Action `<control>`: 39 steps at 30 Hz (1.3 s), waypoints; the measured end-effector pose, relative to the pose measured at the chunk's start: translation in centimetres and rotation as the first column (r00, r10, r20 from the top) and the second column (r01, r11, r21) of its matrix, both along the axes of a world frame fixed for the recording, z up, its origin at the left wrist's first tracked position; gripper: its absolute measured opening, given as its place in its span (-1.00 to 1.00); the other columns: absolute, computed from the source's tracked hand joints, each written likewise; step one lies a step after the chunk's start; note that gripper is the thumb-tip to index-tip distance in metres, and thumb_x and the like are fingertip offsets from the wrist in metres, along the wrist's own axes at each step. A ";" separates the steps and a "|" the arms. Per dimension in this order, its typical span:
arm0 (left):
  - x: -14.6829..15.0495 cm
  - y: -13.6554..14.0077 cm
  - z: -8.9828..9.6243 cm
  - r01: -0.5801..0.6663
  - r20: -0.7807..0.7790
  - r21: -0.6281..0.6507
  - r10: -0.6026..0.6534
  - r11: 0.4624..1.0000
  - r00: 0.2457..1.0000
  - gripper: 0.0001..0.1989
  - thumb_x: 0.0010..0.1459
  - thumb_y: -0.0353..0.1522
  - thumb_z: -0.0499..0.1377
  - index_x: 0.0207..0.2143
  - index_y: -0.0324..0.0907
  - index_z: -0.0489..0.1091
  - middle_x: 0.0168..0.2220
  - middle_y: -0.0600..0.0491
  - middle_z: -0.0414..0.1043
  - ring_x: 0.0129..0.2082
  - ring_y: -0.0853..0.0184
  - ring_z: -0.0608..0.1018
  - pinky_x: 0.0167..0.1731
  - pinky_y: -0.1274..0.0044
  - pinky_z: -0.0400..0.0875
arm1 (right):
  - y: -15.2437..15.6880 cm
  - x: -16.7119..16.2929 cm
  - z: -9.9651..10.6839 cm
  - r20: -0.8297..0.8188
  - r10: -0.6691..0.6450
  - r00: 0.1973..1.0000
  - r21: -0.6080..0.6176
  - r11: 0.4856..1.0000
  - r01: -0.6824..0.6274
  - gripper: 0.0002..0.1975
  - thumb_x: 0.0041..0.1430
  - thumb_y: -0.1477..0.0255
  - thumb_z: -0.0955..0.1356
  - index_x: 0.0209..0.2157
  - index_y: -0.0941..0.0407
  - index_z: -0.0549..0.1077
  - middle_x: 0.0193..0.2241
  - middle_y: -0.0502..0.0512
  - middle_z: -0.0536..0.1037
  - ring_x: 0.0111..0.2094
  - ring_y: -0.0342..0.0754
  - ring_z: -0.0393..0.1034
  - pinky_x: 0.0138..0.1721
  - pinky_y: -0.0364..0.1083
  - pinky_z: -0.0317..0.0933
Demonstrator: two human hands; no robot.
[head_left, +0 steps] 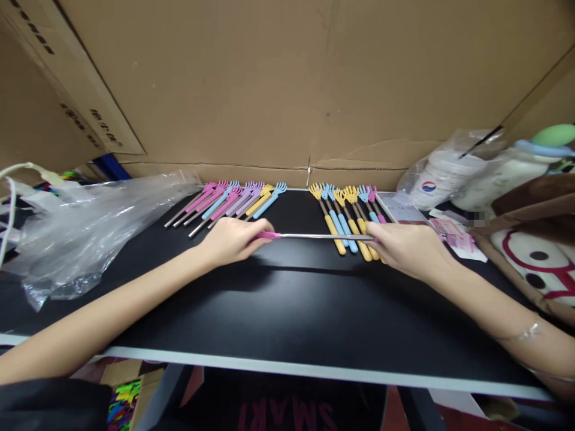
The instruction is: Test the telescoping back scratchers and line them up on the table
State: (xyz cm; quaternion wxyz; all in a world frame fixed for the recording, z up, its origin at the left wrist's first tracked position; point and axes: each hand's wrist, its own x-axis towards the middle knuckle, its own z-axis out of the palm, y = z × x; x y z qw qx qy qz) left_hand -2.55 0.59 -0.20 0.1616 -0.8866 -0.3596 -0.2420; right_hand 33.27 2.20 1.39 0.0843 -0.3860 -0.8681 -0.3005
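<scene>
A back scratcher [323, 237] with pink ends and a thin metal rod spans level between my two hands, above the black table. My left hand [237, 239] is closed around one pink end, and my right hand [401, 246] is closed around the other; the fingers cover most of both ends. Beyond my left hand lies a slanted row of back scratchers [238, 203] in pink, blue, purple and yellow. Behind and beside my right hand lies another row of back scratchers [345, 218], mostly yellow and blue, partly covered by that hand.
Clear plastic bags [90, 230] spread over the table's left side. At the right are a bagged white cup [438, 179], pink-and-white cards [458, 236] and a plush item [534, 257]. Cardboard [251, 90] walls the back. The table's pale front edge [287, 363] runs near my body.
</scene>
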 end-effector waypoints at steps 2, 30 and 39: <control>2.4 -0.4 0.3 -0.001 0.024 -0.035 0.002 0.999 1.000 -0.71 0.31 -0.19 -0.06 -0.27 -0.13 0.35 -0.57 0.17 0.49 -0.63 0.44 0.49 -0.62 0.63 0.13 | -0.5 -2.1 0.0 -0.004 0.021 1.000 -0.012 1.000 -0.021 -0.75 0.23 0.37 0.13 -0.46 0.10 0.30 -0.63 0.03 0.44 -0.59 -0.13 0.29 -0.59 -0.14 -0.22; 2.4 1.3 1.2 -0.112 0.263 -0.416 0.237 0.902 0.935 -0.69 0.28 -0.16 -0.08 -0.20 -0.11 0.36 -0.52 0.17 0.41 -0.54 0.42 0.41 -0.49 0.63 0.12 | -0.9 -3.3 -0.6 -0.245 -0.056 0.968 -0.243 0.970 -0.006 -0.72 0.28 0.24 0.15 -0.22 0.08 0.38 -0.52 -0.03 0.52 -0.63 -0.17 0.30 -0.59 -0.18 -0.10; 1.9 1.7 1.1 -0.079 0.266 -0.529 0.253 0.845 0.930 -0.71 0.23 -0.17 -0.04 -0.19 -0.14 0.33 -0.56 0.16 0.36 -0.54 0.40 0.40 -0.50 0.62 0.15 | -0.8 -3.3 -0.9 -0.284 -0.017 0.959 -0.299 0.951 -0.072 -0.76 0.26 0.29 0.18 -0.15 0.06 0.38 -0.45 -0.04 0.53 -0.59 -0.19 0.30 -0.57 -0.20 -0.04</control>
